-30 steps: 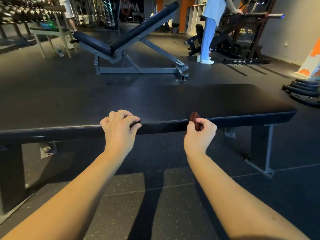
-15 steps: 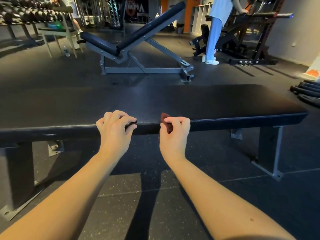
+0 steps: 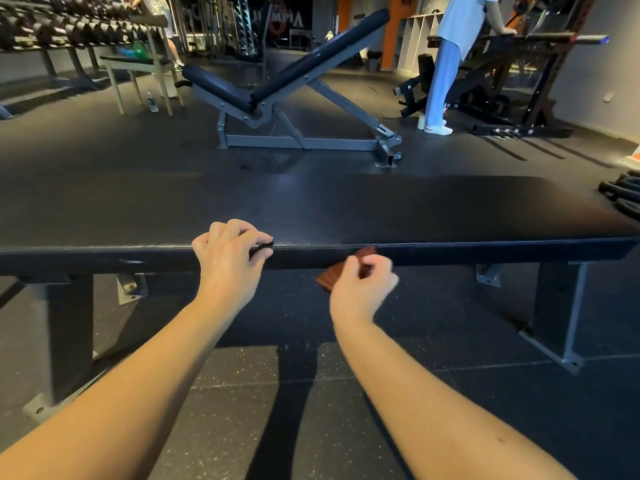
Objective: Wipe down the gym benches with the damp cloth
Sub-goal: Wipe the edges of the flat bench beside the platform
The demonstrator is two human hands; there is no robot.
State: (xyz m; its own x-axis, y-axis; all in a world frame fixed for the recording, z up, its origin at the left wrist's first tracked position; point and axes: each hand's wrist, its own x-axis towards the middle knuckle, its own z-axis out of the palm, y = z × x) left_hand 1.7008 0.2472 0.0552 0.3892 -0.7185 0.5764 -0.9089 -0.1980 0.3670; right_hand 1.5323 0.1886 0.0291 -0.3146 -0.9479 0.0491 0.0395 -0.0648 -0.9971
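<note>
Brown cloth [image 3: 328, 279], pinched by the right hand [image 3: 362, 291], touches the bench [image 3: 433, 216] edge the left hand [image 3: 228, 259] grips nearby

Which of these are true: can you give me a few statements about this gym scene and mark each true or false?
1. The right hand holds a reddish-brown cloth at the near edge of the flat bench. True.
2. The left hand holds a spray bottle. False: it grips the flat bench's near edge.
3. The incline bench behind has its backrest tilted up. True.
4. A person in light blue sits on the incline bench. False: the person stands at the rack, far right.
</note>
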